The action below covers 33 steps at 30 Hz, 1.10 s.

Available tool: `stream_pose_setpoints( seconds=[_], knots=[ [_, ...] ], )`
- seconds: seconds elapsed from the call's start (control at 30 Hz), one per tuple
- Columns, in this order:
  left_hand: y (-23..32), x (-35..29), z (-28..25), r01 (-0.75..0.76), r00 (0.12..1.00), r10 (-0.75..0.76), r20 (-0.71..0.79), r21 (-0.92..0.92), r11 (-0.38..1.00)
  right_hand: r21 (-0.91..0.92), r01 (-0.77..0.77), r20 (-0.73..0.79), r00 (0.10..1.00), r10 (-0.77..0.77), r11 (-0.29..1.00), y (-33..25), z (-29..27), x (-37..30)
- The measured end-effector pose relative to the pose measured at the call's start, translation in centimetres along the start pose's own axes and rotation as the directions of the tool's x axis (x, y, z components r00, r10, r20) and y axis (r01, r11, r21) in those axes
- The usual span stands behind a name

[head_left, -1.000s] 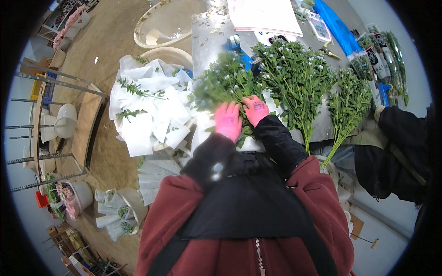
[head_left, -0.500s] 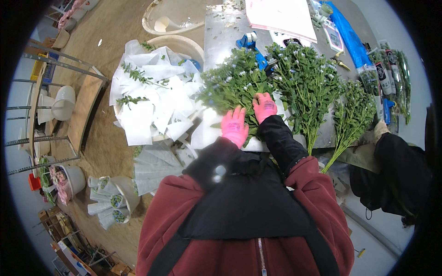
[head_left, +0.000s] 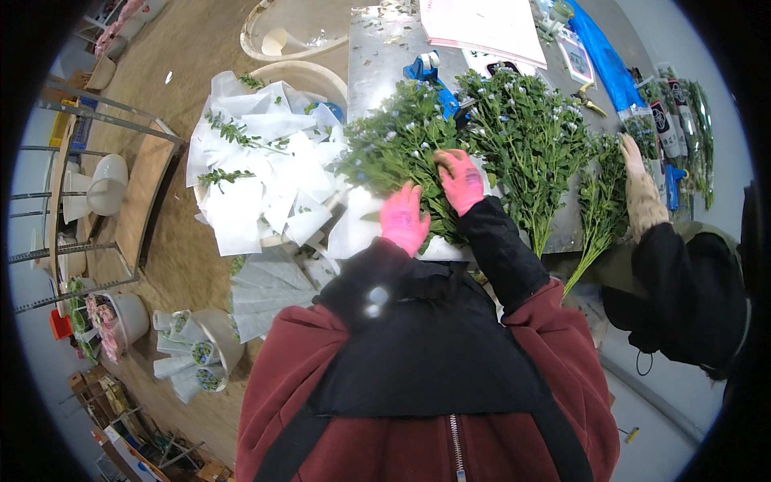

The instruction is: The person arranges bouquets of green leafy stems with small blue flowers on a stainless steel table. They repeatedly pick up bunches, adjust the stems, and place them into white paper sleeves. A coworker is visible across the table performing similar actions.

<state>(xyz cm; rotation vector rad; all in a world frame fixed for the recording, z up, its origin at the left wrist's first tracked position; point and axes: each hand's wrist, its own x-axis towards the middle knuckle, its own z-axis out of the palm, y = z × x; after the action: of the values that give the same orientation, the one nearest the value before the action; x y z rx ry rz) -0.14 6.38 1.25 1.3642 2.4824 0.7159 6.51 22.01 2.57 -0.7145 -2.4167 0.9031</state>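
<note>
A leafy bunch of small pale-blue flowers (head_left: 393, 145) lies over the near-left corner of the metal table, its left side blurred by motion. My left hand (head_left: 405, 219), in a pink glove, rests against the lower left of this bunch with its fingers extended and slightly apart. Higher up on the right, my right hand (head_left: 462, 183), also gloved in pink, curls its fingers into the foliage and grips it. The stems under both hands are hidden by leaves. Beside my right hand lies a second, larger flower bunch (head_left: 526, 149), its stems toward me.
A co-worker's hand (head_left: 633, 161) reaches to a third bunch (head_left: 598, 201) at the right. A blue tape dispenser (head_left: 430, 72) and white paper sheets (head_left: 482, 28) lie farther back on the table (head_left: 377, 48). Left of it, white wrapping scraps (head_left: 265, 169) heap over a tub.
My right hand has shifted slightly left and up on the bunch, while my left hand has barely moved. The co-worker's hand has come up to the rightmost bunch.
</note>
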Motion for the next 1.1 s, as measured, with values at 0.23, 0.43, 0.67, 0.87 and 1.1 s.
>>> stream_pose_setpoints(
  seconds=[0.23,0.43,0.67,0.87,1.1],
  knots=[
    [0.1,-0.1,-0.6,-0.009,0.998,0.005,-0.060,-0.067,0.998,-0.412,-0.001,0.167,0.983,0.077,0.911,0.6,0.6,2.1],
    [-0.2,-0.1,0.0,0.000,0.999,-0.004,-0.054,-0.075,0.997,-0.391,-0.028,0.094,0.993,0.071,0.920,1.3,0.3,1.4],
    [-0.7,-0.3,0.3,0.012,1.000,-0.012,0.013,-0.030,0.999,-0.419,-0.076,0.171,0.972,0.161,0.905,0.4,-0.2,1.9],
    [-0.8,-0.2,0.3,0.016,1.000,-0.015,0.019,-0.046,0.999,-0.478,-0.044,0.234,0.956,0.176,0.877,0.7,0.2,2.5],
    [-0.8,-0.5,0.4,-0.031,0.996,0.024,-0.082,-0.093,0.995,-0.585,-0.086,0.217,0.942,0.257,0.807,1.4,2.2,3.0]
  ],
)
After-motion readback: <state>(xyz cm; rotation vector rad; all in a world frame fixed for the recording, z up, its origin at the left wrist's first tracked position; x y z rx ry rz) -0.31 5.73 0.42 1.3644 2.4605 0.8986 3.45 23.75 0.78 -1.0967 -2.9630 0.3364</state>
